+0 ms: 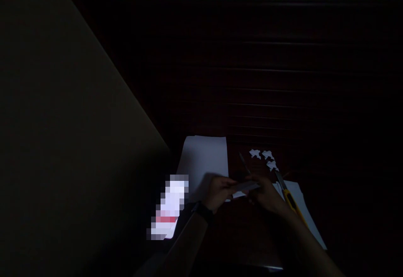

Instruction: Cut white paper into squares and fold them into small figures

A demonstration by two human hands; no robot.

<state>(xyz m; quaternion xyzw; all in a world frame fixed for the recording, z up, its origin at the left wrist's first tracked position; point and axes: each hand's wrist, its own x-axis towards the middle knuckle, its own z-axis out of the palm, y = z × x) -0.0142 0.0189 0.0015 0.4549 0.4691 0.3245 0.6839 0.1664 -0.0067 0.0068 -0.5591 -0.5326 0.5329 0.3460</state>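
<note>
In dim light, my left hand (218,192) and my right hand (265,193) hold a small piece of white paper (244,186) between them. My left fingers pinch its left end, and my right fingers are closed on its right end. Another bit of white paper (239,194) shows just below it. A dark band circles my left wrist. Behind my right hand lies a thin pen-like item (243,161), too dark to identify. Several small folded paper shapes (255,154) lie beyond my right hand. A yellow utility knife (291,201) lies to the right, partly hidden by my right forearm.
White paper sheets (204,155) lie behind my left hand. More sheets (310,218) are under the knife at right. A bright, pixelated phone-like screen (170,203) is left of my left forearm. A pale wall or panel (63,121) rises at left, dark slats (267,71) behind.
</note>
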